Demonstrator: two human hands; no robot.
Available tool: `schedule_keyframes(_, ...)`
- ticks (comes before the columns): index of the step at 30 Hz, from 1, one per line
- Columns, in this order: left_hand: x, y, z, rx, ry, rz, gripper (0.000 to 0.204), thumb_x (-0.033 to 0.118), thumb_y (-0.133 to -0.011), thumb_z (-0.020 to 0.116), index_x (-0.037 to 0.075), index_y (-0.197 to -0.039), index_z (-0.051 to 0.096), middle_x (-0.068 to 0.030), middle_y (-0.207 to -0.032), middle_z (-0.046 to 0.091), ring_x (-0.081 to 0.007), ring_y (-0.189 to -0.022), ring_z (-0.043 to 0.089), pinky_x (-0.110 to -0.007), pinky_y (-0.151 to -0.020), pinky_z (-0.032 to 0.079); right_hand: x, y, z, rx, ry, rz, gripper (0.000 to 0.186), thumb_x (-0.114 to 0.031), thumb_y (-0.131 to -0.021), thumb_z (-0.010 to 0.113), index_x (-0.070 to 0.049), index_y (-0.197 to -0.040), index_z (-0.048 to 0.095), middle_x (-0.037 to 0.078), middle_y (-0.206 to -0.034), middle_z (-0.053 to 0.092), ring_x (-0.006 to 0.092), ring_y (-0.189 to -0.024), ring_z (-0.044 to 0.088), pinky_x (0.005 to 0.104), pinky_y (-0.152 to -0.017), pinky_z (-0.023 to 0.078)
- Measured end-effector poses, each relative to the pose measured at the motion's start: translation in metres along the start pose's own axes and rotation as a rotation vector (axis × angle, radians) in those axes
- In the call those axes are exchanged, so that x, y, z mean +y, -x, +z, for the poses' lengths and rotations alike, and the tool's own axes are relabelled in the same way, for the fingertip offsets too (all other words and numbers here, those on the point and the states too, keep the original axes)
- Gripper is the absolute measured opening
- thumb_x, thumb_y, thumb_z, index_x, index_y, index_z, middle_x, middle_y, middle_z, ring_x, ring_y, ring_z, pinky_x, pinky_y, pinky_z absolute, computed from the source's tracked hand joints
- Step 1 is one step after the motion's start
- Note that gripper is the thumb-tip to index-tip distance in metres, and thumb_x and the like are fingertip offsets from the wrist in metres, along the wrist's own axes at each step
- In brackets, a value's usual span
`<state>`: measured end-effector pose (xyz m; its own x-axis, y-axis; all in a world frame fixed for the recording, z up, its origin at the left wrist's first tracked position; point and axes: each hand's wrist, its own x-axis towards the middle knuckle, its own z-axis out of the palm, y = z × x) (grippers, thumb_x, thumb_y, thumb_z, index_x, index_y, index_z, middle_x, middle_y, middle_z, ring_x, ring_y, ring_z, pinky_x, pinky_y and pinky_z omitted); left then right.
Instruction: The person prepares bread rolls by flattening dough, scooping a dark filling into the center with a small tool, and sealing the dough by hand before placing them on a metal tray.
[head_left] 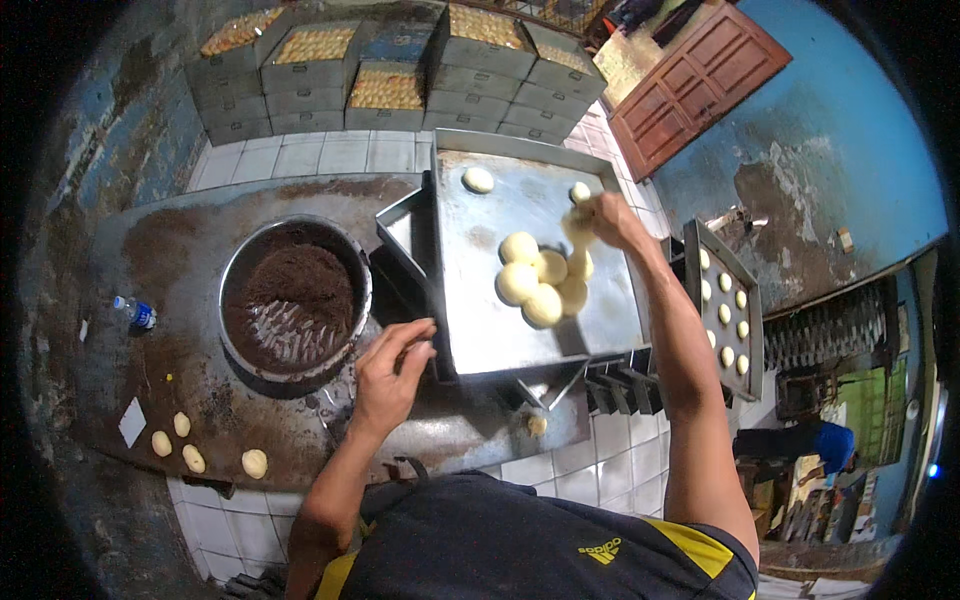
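A large metal tray (468, 300) holds a cluster of pale dough balls (519, 283) near its middle and small dough rounds (478, 180) toward the far edge. My right hand (610, 222) is at the upper right of the tray, fingers closed on a motion-blurred piece of dough (576, 228). My left hand (390, 365) is by the tray's lower left side, fingers slightly bent and apart, holding nothing. Left of the tray, a steel basin (231, 320) contains dark brown crumbly filling (305, 275).
A worn metal table (170, 250) carries a bottle (134, 312) and several dough pieces (254, 463). Another tray of rounds (748, 310) is at right. Stacked boxes (480, 70) line the back; a wooden door (690, 85) stands open-angled behind. A person (833, 448) bends at lower right.
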<state>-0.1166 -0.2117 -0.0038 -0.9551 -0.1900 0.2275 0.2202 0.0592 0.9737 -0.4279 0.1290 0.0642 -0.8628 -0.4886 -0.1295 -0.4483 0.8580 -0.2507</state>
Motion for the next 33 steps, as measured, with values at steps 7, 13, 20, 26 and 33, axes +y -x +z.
schedule_keyframes(7, 0.032, 0.036, 0.127, 0.09, 0.529, -0.001, 0.044, 0.029, -0.109, 0.05, -0.002, -0.14, 0.049, -0.0098, -0.126, 0.06, -0.0151, -0.108, 0.061, -0.028, -0.091, 0.05, -0.18, 0.197, 0.03, 0.726, -0.359, -0.491, 0.04, -0.002, -0.077, 0.082, -0.004, -0.114, 0.068, 0.015, -0.102, 0.066, 0.0314, -0.093, 0.068, 0.0394, -0.079, 0.055)
schedule_keyframes(13, 0.03, 0.118, 0.172, 0.056, 0.342, -0.178, 0.047, 0.043, -0.11, 0.043, 0.005, -0.086, 0.057, 0.0027, -0.075, 0.053, -0.0064, -0.072, 0.046, -0.027, -0.063, 0.042, -0.197, 0.329, 0.134, 0.709, -0.585, -0.222, 0.029, -0.004, -0.086, 0.076, 0.001, -0.113, 0.068, 0.016, -0.095, 0.067, 0.0271, -0.084, 0.069, 0.0346, -0.073, 0.055)
schedule_keyframes(20, -0.035, 0.194, 0.176, -0.149, 0.228, -0.35, 0.054, 0.058, -0.102, 0.052, 0.006, -0.113, 0.062, -0.004, -0.095, 0.062, -0.0103, -0.085, 0.059, -0.026, -0.066, 0.049, -0.189, 0.407, 0.214, 0.405, -1.563, 0.173, 0.026, -0.012, -0.095, 0.072, 0.001, -0.117, 0.07, 0.002, -0.097, 0.072, 0.0072, -0.087, 0.063, 0.024, -0.077, 0.051)
schedule_keyframes(26, -0.102, 0.253, 0.163, -0.332, -0.147, -0.823, 0.059, 0.035, -0.099, 0.065, 0.007, -0.148, 0.048, -0.0131, -0.136, 0.059, -0.0237, -0.122, 0.058, -0.033, -0.096, 0.052, -0.16, 0.427, 0.292, 0.449, -0.984, 0.49, 0.03, -0.017, -0.094, 0.069, 0.001, -0.118, 0.069, 0.014, -0.1, 0.073, 0.0232, -0.087, 0.07, 0.0336, -0.08, 0.055)
schedule_keyframes(33, -0.151, 0.234, 0.209, -0.583, 0.09, -0.693, 0.037, 0.012, -0.095, 0.063, 0.004, -0.131, 0.063, -0.0069, -0.125, 0.068, -0.0166, -0.119, 0.06, -0.033, -0.104, 0.045, -0.04, 0.387, 0.349, 0.51, -0.718, 0.468, 0.026, -0.012, -0.088, 0.068, 0.0, -0.111, 0.07, 0.019, -0.104, 0.071, 0.0363, -0.095, 0.069, 0.0426, -0.086, 0.054)
